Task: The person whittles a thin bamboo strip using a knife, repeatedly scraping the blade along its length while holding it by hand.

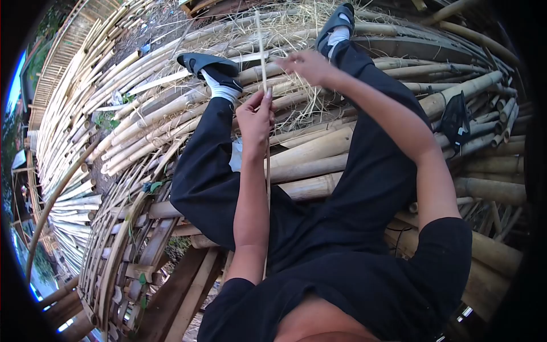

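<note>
My left hand [256, 121] is closed around a long thin bamboo strip [261, 48], thumb pointing up along it. From the grip the strip rises toward the top of the view, and its lower part runs back beside my forearm to my lap. My right hand [308, 66] is raised to the right of the strip's upper part. Its fingers stretch toward the strip, slightly apart, with nothing visible in them. Pale shavings [313, 105] lie tangled below and behind this hand, between my legs.
I sit on stacked bamboo poles [310, 171], my sandalled feet [211, 65] spread on more poles. A black cloth or bag [454, 122] hangs on the poles at right. Split bamboo slats [122, 239] are heaped at lower left, and a long row of poles [74, 137] extends along the left.
</note>
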